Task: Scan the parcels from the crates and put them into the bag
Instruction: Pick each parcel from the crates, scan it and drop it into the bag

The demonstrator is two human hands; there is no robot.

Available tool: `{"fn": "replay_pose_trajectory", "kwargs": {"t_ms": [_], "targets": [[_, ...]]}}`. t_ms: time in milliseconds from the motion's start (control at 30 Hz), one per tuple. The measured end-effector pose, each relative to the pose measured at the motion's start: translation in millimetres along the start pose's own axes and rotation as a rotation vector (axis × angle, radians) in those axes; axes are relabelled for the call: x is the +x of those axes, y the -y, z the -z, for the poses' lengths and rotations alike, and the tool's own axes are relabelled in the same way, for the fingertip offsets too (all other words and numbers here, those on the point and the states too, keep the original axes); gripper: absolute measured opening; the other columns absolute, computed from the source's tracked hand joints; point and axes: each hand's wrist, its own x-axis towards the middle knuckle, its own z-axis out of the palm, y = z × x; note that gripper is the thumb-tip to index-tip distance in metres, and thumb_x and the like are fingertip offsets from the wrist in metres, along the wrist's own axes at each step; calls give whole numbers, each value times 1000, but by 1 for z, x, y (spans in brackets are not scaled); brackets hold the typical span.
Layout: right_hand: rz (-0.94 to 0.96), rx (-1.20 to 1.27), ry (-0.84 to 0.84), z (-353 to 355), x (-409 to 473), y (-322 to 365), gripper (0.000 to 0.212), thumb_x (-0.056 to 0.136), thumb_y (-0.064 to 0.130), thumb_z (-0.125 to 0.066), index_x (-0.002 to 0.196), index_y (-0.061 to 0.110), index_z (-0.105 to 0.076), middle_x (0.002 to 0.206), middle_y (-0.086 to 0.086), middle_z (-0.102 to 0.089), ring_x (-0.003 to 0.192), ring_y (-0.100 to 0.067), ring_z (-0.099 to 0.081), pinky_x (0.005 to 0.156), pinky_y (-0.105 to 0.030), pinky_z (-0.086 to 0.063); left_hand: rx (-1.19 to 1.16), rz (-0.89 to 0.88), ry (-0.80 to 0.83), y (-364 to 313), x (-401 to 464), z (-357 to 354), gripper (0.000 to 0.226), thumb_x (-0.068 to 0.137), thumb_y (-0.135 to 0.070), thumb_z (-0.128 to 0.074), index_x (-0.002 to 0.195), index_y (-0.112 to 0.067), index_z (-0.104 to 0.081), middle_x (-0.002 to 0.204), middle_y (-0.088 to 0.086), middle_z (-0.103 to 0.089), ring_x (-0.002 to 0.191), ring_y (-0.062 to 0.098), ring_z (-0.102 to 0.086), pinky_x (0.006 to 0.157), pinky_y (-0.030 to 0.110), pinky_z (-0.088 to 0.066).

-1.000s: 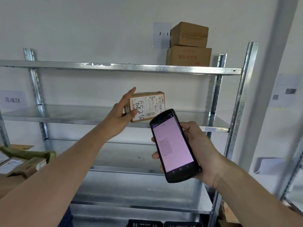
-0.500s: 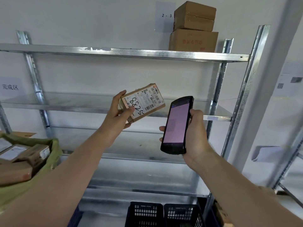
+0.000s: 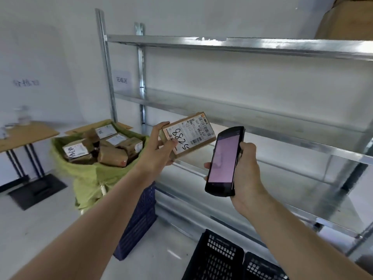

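Note:
My left hand (image 3: 159, 146) grips a small brown parcel (image 3: 191, 134) with a white label and handwritten digits, held up in front of the metal shelving. My right hand (image 3: 246, 170) holds a black handheld scanner (image 3: 224, 160) with a pink screen, just right of and below the parcel, its top end tilted towards the label. A green bag (image 3: 88, 178) stands on the floor at the left, filled with several brown parcels (image 3: 113, 156). Two black crates (image 3: 214, 257) sit on the floor at the bottom; their insides are hidden.
Galvanised metal shelving (image 3: 242, 45) fills the right side. A blue crate (image 3: 139, 217) stands on edge beside the bag. A wooden table (image 3: 24, 134) with a bottle stands at the far left. A cardboard box (image 3: 347, 19) sits on the top shelf.
The view has swung left and down, bringing the bag and table into sight. Both hands have dropped lower with the parcel and scanner, still close together.

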Motion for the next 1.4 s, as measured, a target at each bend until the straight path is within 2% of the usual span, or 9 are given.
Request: {"fn": "replay_pose_trajectory", "kwargs": {"t_ms": [133,233,300,533,700,900,1067,1267,1400], "targets": [[-36,-51,89,-61,11,-29,49,107,45,-32,118,14,-68,79,-5,-70,84,-33,-72,80,-51,-55,14,10,-92,9,-7,74,42,107,-13,-59,139,-38,-50,114,5,-75,94,17,-78,71,31,-65],[-75,-79,174,-115,19,-54,48,107,44,-31,108,15,-68,75,-5,-70,82,-32,-71,62,-34,-57,56,14,-157,15,-4,133,43,107,-12,-58,140,-36,-48,104,4,-73,72,7,-75,64,25,-62],[-93,-70,219,-156,24,-72,47,107,42,-31,94,15,-67,69,-5,-69,81,-33,-67,51,-25,-53,86,18,-190,19,4,176,41,107,-13,-59,137,-40,-49,107,5,-73,72,7,-74,68,30,-65],[-129,-97,242,-296,54,-141,51,104,47,-33,100,12,-69,87,-18,-70,76,-31,-65,70,-37,-51,128,65,-234,41,51,332,44,105,-18,-60,136,-47,-49,110,22,-71,88,29,-67,88,55,-62],[-169,-69,192,-373,79,-184,50,106,49,-33,104,14,-68,88,-15,-71,76,-29,-66,59,-27,-53,118,118,-214,53,88,422,47,104,-19,-60,133,-53,-49,106,23,-71,92,29,-67,90,50,-61],[-200,-77,211,-438,125,-225,44,105,49,-35,92,18,-63,78,-4,-66,65,-18,-63,57,-26,-49,100,141,-233,72,144,486,47,106,-15,-58,142,-43,-46,117,26,-70,92,26,-68,72,34,-61],[-228,-57,171,-483,187,-254,51,101,54,-41,113,12,-67,88,-12,-69,76,-29,-69,61,-30,-55,80,171,-273,101,205,522,46,107,-12,-58,145,-34,-45,112,12,-73,83,18,-69,60,20,-57],[-299,-67,154,-529,284,-287,58,103,57,-35,118,13,-70,95,-17,-73,86,-32,-71,78,-45,-58,118,212,-348,143,302,555,49,104,-12,-65,141,-38,-47,95,14,-76,87,30,-71,83,49,-61],[-331,-105,124,-551,345,-302,57,106,53,-34,125,10,-66,95,-18,-67,85,-34,-69,75,-43,-55,112,235,-436,171,363,577,47,103,-11,-67,135,-42,-50,110,6,-77,91,18,-79,71,31,-65]]}}
